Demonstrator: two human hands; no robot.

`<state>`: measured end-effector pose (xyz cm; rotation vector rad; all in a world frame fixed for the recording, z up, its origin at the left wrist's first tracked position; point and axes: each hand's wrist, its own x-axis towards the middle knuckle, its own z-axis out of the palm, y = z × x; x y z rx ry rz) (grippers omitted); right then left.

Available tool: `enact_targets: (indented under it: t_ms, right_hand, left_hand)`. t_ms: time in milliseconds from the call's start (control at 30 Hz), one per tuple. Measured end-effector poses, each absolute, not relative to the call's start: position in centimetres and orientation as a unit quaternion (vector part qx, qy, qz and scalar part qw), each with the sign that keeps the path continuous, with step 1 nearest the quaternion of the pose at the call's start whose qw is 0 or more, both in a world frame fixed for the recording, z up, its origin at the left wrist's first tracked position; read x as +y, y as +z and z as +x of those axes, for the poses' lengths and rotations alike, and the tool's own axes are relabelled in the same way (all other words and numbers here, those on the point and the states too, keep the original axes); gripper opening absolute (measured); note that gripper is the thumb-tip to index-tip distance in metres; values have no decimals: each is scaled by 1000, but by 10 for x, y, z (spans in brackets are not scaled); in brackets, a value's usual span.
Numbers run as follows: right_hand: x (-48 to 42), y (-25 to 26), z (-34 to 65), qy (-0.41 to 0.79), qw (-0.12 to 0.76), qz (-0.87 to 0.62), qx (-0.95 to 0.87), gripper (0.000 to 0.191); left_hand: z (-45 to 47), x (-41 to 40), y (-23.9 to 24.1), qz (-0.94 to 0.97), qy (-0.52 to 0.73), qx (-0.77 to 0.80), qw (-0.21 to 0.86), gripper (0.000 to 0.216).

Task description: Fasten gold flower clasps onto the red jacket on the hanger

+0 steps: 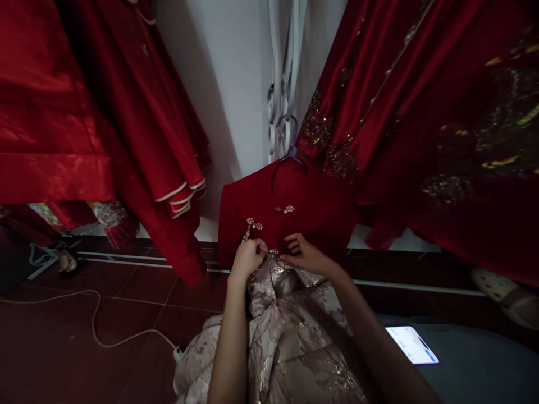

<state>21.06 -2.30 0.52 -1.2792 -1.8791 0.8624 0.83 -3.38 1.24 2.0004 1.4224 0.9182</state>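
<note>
A red jacket (pixel 324 196) hangs on a purple hanger (pixel 290 152), its front facing me. Pearl-beaded clasps sit along its front: an upper clasp (pixel 284 209), a dangling beaded trim (pixel 253 224) at the left, and a lower clasp (pixel 273 252) between my hands. My left hand (pixel 249 259) is closed, its fingertips pinching the jacket beside the lower clasp. From the other side my right hand (pixel 309 258) reaches in with fingers apart, its thumb close to the same clasp. Shiny patterned fabric (pixel 295 342) in pale pink and gold covers my lap and hides the jacket's bottom.
Red garments (pixel 168 140) hang at the left, and sequined red garments (pixel 379 101) at the right. White scrolled metalwork (pixel 288 62) rises behind the hanger. A lit phone (pixel 411 344) lies on a grey surface at right. A white cable (pixel 99 314) crosses the tiled floor.
</note>
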Motion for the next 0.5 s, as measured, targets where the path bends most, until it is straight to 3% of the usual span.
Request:
enact_targets:
  t_ms: [167,500]
  right_hand:
    - [-18,-3,195,276,324,-494,-758,23]
    - [-14,-10,190,323,336,-509,-724,21]
  left_hand:
    - [12,-36,13,752,306,538,225,11]
    - [13,-34,13,736,330,545,230,6]
